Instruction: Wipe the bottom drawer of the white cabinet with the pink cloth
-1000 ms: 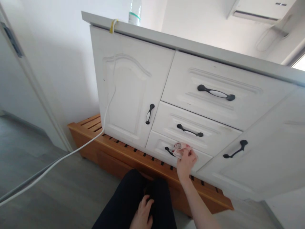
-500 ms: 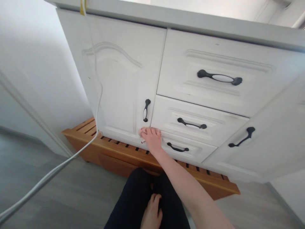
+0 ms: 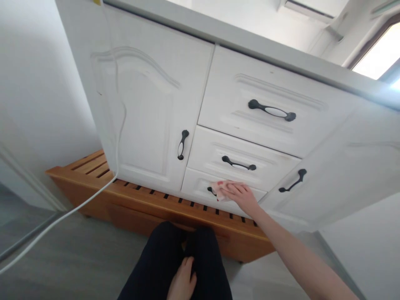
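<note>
Three stacked drawers (image 3: 240, 160), four dark handles (image 3: 271, 111); right hand (image 3: 242, 196) presses one cloth (image 3: 218, 190).

The right hand (image 3: 242, 196) slid its pink cloth (image 3: 218, 189) rightward (from door edge) onto the bottom drawer (image 3: 200, 187).

In front of me stands a white cabinet (image 3: 150, 104) with a grey countertop (image 3: 265, 48), resting on a slatted wooden platform (image 3: 93, 183). The floor (image 3: 62, 258) is grey, the wall (image 3: 34, 83) plain white. A white cable (image 3: 71, 210) trails down across the floor. Daylight glares from a window (image 3: 378, 58) at upper right.
</note>
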### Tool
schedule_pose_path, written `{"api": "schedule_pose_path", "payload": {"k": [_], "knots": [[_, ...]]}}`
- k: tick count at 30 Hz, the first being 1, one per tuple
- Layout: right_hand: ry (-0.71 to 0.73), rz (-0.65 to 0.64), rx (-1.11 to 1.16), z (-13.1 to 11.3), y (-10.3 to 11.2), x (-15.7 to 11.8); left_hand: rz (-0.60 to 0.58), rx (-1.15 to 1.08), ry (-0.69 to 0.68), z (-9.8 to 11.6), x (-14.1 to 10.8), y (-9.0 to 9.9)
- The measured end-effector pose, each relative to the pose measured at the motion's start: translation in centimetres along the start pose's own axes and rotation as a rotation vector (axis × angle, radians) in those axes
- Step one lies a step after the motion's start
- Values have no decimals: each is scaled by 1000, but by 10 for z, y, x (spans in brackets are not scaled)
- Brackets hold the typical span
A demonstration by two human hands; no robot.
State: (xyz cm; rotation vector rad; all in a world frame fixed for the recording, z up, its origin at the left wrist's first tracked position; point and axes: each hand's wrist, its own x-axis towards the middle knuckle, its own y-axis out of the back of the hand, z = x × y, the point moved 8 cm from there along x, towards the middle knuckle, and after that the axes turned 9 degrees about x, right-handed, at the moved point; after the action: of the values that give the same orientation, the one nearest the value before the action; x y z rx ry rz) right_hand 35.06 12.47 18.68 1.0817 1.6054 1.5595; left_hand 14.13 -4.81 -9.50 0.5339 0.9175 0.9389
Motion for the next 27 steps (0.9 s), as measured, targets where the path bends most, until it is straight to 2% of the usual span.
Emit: {"api": "schedule_pose_path", "payload": {"k": [3, 6, 9, 12, 15, 18, 22, 25, 27], "knots": [[-105, 152, -164, 50, 7, -52, -52, 28, 31, 1, -3, 1], [-175, 321, -352, 82, 13, -98, -71, 34, 40, 4, -4, 3], [-244, 370, -445, 94, 8, -123, -85, 32, 53, 7, -4, 4], [-270, 405, -384, 85, -1, -121, -110, 25, 73, 11, -4, 5], [-257, 601, -241, 60, 1, -99, -121, 16, 90, 14, -7, 9], [-188, 739, -144, 23, 6, -57, -131, 7, 96, 16, -8, 11], [48, 724, -142, -55, 4, 20, -133, 10, 111, 14, -7, 9], [136, 728, -125, -105, -2, 71, -141, 9, 125, 11, -5, 4], [192, 679, -103, -130, -14, 100, -140, 4, 127, 9, -5, 2]]}}
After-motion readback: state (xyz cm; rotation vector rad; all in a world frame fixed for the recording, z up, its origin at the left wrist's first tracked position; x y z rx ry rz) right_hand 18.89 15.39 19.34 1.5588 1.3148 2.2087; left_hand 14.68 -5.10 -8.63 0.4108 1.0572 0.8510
